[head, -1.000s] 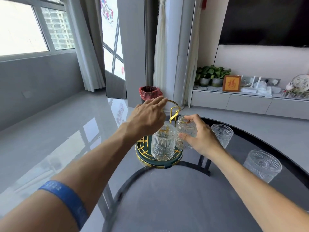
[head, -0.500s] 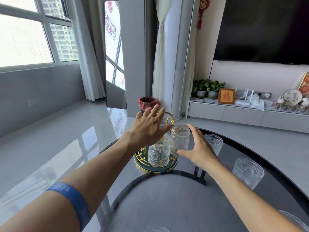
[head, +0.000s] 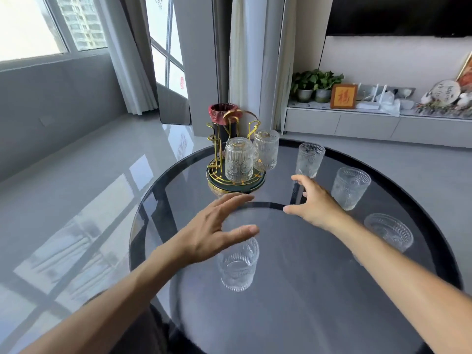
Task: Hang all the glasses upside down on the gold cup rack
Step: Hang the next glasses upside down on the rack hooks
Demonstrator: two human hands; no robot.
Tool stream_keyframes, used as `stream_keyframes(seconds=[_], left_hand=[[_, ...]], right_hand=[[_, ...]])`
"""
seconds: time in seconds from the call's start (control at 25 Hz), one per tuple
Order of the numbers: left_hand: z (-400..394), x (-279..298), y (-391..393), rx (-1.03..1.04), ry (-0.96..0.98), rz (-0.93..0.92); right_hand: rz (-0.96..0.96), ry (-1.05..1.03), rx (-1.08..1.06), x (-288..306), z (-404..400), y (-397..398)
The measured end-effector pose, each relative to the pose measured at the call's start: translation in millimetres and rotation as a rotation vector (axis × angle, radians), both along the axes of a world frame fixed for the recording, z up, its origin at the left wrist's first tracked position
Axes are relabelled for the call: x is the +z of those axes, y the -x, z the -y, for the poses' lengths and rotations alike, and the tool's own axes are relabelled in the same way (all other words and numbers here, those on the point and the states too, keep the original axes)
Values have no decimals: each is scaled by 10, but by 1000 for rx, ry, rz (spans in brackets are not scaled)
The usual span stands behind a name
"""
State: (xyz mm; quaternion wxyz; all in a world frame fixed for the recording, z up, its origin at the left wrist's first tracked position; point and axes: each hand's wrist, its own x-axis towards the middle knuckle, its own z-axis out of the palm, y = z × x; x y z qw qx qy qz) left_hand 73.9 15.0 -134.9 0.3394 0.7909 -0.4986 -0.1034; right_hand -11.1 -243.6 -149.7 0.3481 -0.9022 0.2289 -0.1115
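The gold cup rack (head: 234, 159) stands on a round dark base at the far left of the glass table (head: 293, 302). Two ribbed glasses hang on it upside down: one in front (head: 238, 159), one behind to the right (head: 266, 149). Several glasses stand upright on the table: a far one (head: 309, 159), one to its right (head: 350, 187), one at the right edge (head: 389, 232) and a near one (head: 238, 264). My left hand (head: 217, 231) hovers open just above the near glass. My right hand (head: 313, 203) is open, left of the upright glasses, holding nothing.
A bin with a red liner (head: 222, 116) stands on the floor behind the rack. A low white cabinet (head: 370, 123) with plants and ornaments runs along the far wall. The table's dark rim (head: 439, 251) curves round on the right.
Both hands have pulled back from the rack towards me, leaving the second glass hanging there. The view has tilted down, so the near glass now shows.
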Motion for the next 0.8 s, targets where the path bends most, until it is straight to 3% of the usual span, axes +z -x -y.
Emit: stream_keyframes(seconds=[0.12,0.28,0.4,0.56,0.68,0.8], left_hand=[[-165,-99,162,-147,-209,93],[-196,-177,186,-95,-209,200],[-170,-191,212,44,-88,116],[-9,-20,263,256,268,-125],[180,218,236,323,482,-235],[322,364,200,351,539,-172]], right_hand=[[-35,-50,-10,-19,-113,124],[-60,-138,81,64,-319,218],[-111,-250,154,130,-415,267],[-134,-325,105,299,-476,290],[-181,-753,181,407,-453,307],[-32,-1132,238,451,-458,276]])
